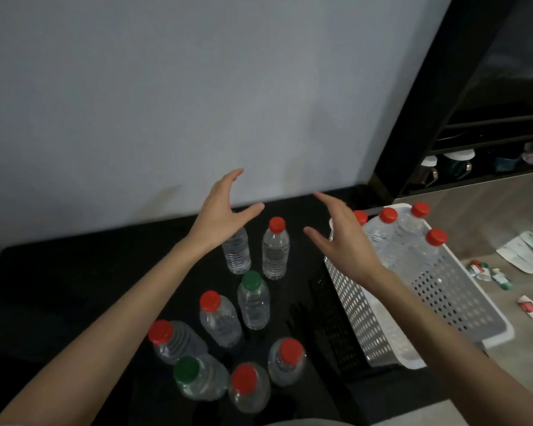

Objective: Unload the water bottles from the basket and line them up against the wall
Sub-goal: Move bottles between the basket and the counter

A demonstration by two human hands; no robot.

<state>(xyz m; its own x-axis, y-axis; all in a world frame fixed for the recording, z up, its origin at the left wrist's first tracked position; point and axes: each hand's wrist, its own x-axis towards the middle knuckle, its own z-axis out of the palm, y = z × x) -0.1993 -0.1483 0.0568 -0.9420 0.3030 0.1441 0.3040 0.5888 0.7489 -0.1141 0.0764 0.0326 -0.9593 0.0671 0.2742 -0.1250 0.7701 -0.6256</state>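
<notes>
Scene: a head-worn view looking down on a black surface (59, 287) that meets a pale grey wall (166, 87), with a white perforated basket (443, 302) at the right edge.
Left hand: the left hand (225, 210) is spread open and holds nothing; it hovers just above the clear bottle nearest the wall (236, 253), whose cap it hides.
Right hand: the right hand (345, 238) is also open and empty, fingers spread, hanging in front of the basket's near corner.
Bottles in basket: four red-capped bottles (388, 238) stand upright at the far end of the basket, just beyond the right hand — the leftmost cap is partly covered by it.
Bottles already out: eight stand on the black surface in a loose cluster, two green-capped (253, 299) and the rest red-capped where caps show (276, 250); none touches the wall.
Step in hand: likely reaching for the next bottle, or starting to arrange those already out.
Doing it well: grip each bottle round its body rather than by the cap, lift it clear of the basket rim, and set it upright against the wall beside the last — keeping forearms high so the near cluster is not toppled.
Still to do: empty the basket and form the row along the wall.
</notes>
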